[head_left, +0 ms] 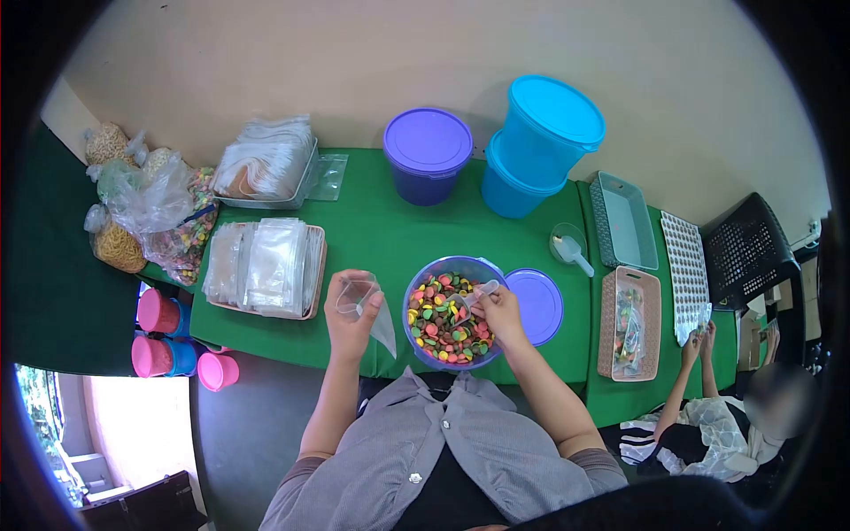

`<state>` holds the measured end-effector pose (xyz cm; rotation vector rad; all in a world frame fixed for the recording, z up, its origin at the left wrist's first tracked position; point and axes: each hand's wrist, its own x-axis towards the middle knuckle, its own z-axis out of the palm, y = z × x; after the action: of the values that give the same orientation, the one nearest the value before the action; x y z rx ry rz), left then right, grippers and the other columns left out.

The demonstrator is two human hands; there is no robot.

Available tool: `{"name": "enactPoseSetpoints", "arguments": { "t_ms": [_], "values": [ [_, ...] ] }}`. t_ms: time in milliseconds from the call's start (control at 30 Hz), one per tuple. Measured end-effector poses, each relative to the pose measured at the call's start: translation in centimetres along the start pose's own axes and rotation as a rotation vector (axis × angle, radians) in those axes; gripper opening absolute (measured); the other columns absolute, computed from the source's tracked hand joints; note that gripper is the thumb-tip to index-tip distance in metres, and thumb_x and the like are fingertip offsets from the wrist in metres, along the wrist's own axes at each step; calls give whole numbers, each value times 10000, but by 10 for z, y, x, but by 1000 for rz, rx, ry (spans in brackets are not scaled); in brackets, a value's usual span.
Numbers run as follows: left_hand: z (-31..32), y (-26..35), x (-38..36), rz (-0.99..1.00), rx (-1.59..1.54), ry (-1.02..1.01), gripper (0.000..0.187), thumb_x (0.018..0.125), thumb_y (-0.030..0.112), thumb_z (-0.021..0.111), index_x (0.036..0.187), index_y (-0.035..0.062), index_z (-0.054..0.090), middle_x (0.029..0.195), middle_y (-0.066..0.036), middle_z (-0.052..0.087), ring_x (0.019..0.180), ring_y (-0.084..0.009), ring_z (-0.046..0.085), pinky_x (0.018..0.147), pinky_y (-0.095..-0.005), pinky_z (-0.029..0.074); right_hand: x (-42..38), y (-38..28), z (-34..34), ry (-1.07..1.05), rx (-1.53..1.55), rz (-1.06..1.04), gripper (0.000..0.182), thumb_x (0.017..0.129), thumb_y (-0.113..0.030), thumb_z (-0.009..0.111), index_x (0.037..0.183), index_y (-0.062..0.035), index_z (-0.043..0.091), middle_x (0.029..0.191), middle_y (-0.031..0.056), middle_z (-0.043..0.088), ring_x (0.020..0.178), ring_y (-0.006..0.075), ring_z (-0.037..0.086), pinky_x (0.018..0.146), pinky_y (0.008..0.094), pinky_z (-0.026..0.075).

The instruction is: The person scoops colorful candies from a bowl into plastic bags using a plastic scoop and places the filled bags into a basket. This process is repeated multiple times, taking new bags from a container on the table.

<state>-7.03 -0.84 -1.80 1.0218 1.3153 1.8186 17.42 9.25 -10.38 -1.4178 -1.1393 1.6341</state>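
Note:
My left hand [351,320] is closed on a clear plastic bag [383,329], whose mouth is spread apart at the top. To its right stands a purple tub [414,347] full of round, flat, coloured candies [434,334] in red, yellow, green and brown. My right hand [498,314] grips the handle of a clear scoop [482,290] over the tub. The scoop's bowl rests among the candies, partly hidden by them. Beside the tub, under my right wrist, lies its round purple lid [537,305].
Baskets of clear bags [282,265] and white pouches [266,164] sit left. Lidded purple [428,159] and blue tubs [531,173] stand behind. A small scoop bowl [568,243], a pink basket [651,329] and another person's hands [697,343] are on the right.

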Motion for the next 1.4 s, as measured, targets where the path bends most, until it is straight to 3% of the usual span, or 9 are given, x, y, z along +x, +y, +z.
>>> {"name": "enactPoseSetpoints", "arguments": {
  "t_ms": [233, 400, 733, 833, 1100, 1200, 1267, 1400],
  "values": [
    [1, -1, 0, -2, 2, 10, 377, 816, 161, 756, 1096, 32, 540, 950, -36, 557, 911, -131, 553, 805, -279, 459, -1, 12, 6, 69, 56, 34, 211, 978, -165, 545, 1124, -17, 574, 1001, 70, 649, 900, 133, 635, 755, 254, 525],
    [3, -1, -1, -10, 22, 7, 367, 817, 140, 748, 1096, 29, 538, 947, -38, 557, 906, -132, 555, 803, -279, 460, -1, 20, 7, 67, 302, 259, 191, 994, -177, 508, 1134, -53, 550, 996, 65, 623, 867, 133, 590, 755, 269, 507],
    [3, 0, 0, -2, 19, 3, 354, 811, 103, 739, 1093, 28, 539, 941, -40, 563, 891, -130, 557, 797, -278, 460, -9, 9, 8, 69, 397, 216, 178, 1003, -163, 490, 1131, -53, 548, 924, 47, 605, 788, 119, 566, 717, 272, 508],
    [4, -1, 1, 0, 50, -4, 353, 805, 100, 744, 1087, 29, 545, 942, -39, 565, 883, -127, 559, 798, -277, 460, -18, -3, 6, 63, 476, 181, 207, 1002, -186, 502, 1139, -32, 527, 900, 53, 606, 748, 99, 562, 662, 239, 484],
    [11, -2, 3, -23, 191, -96, 407, 758, 119, 789, 1086, 38, 563, 918, -34, 582, 874, -129, 576, 793, -282, 468, -40, -20, -2, 115, 623, 21, 188, 983, -166, 534, 1118, -36, 550, 921, 35, 601, 813, 108, 556, 730, 251, 485],
    [18, 6, 5, -43, 391, -232, 517, 698, 224, 836, 1097, 46, 562, 945, -43, 586, 872, -141, 575, 793, -283, 469, -44, -29, -11, 114, 661, -67, 194, 980, -162, 537, 1128, -37, 556, 933, 35, 608, 816, 111, 564, 753, 252, 485],
    [26, 7, 4, -31, 656, -397, 589, 633, 268, 863, 1099, 58, 570, 954, -76, 611, 884, -200, 603, 804, -313, 479, -52, -42, -15, 113, 681, -121, 213, 979, -162, 542, 1144, -27, 546, 933, 34, 608, 812, 104, 567, 741, 246, 483],
    [44, -2, 2, 142, 782, -461, 624, 614, 294, 863, 1114, 69, 565, 1011, -101, 622, 942, -265, 610, 842, -369, 477, -63, -65, -21, 122, 681, -218, 219, 974, -160, 557, 1144, -22, 549, 924, 35, 617, 804, 101, 584, 712, 235, 487]
  ]
}}
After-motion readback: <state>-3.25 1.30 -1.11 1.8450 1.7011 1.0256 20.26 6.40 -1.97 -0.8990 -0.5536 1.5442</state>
